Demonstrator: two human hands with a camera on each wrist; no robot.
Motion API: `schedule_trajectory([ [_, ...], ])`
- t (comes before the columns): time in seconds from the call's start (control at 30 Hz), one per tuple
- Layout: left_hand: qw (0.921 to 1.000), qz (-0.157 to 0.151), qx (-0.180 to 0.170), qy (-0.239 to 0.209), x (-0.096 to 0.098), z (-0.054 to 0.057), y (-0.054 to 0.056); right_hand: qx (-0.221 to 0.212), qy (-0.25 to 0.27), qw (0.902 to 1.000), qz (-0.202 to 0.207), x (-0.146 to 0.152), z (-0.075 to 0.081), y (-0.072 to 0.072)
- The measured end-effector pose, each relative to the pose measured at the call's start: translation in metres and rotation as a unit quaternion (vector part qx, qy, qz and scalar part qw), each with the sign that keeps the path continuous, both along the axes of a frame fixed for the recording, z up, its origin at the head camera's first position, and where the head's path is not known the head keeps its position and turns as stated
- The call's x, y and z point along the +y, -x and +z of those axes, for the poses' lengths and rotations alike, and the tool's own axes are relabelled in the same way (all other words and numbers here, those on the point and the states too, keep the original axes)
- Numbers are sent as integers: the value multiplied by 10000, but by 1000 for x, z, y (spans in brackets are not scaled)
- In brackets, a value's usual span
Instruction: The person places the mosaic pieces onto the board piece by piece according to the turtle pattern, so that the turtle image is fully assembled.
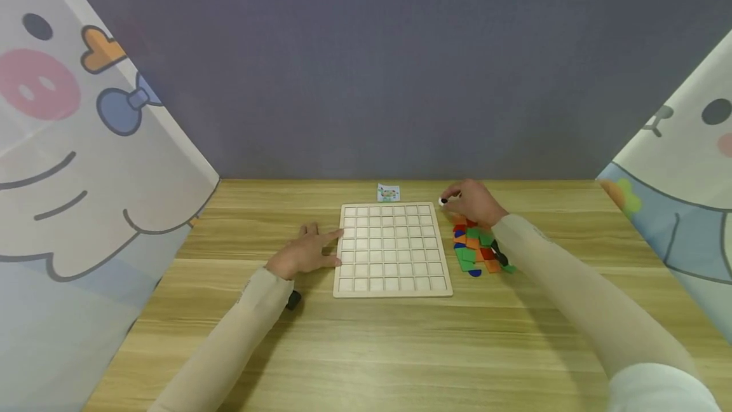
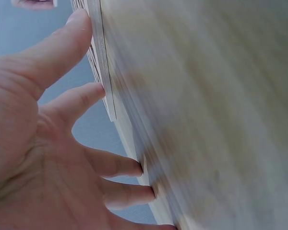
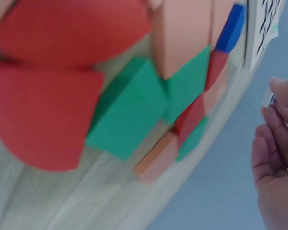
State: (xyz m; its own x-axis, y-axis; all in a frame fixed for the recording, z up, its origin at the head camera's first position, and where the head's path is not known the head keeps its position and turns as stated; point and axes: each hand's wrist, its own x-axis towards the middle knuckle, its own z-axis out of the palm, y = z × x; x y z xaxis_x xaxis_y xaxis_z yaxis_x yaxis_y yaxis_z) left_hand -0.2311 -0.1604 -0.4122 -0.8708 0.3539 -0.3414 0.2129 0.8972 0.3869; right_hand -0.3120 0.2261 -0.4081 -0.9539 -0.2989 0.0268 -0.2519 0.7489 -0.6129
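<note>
A pale wooden board (image 1: pixel 336 272) with a grid of square recesses lies flat on the table. My left hand (image 1: pixel 305 253) is at its left side, fingers spread; in the left wrist view the thumb and index fingertip (image 2: pixel 97 90) touch the board's edge, the other fingertips resting on the table. Past the board's far right corner, my right hand (image 1: pixel 479 202) pinches a small white piece (image 3: pixel 267 99) with a dark mark between thumb and fingers. Its exact kind is too small to tell. Red, green, orange and blue flat pieces (image 1: pixel 469 255) lie in a loose pile below that hand.
A small printed card (image 1: pixel 388 193) lies behind the board. The wooden table (image 1: pixel 366 348) meets a grey wall (image 1: pixel 366 81) at the back, with cartoon-printed cloth (image 1: pixel 114 196) on both sides. The right forearm (image 1: pixel 560 278) passes over the right edge of the pile.
</note>
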Motion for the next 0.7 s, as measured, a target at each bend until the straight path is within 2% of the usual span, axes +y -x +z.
schedule_trajectory([
  [0.2,10000,-49,30,31,-1,2,-2,509,148,9980,330,-19,9,-11],
  [0.4,10000,-43,47,39,0,0,-2,801,87,9957,448,-40,15,-14],
  [0.53,10000,-8,38,3,0,1,-3,684,248,9960,527,-59,17,-14],
  [0.7,10000,-22,43,36,1,3,-3,293,322,9961,763,-88,15,-12],
])
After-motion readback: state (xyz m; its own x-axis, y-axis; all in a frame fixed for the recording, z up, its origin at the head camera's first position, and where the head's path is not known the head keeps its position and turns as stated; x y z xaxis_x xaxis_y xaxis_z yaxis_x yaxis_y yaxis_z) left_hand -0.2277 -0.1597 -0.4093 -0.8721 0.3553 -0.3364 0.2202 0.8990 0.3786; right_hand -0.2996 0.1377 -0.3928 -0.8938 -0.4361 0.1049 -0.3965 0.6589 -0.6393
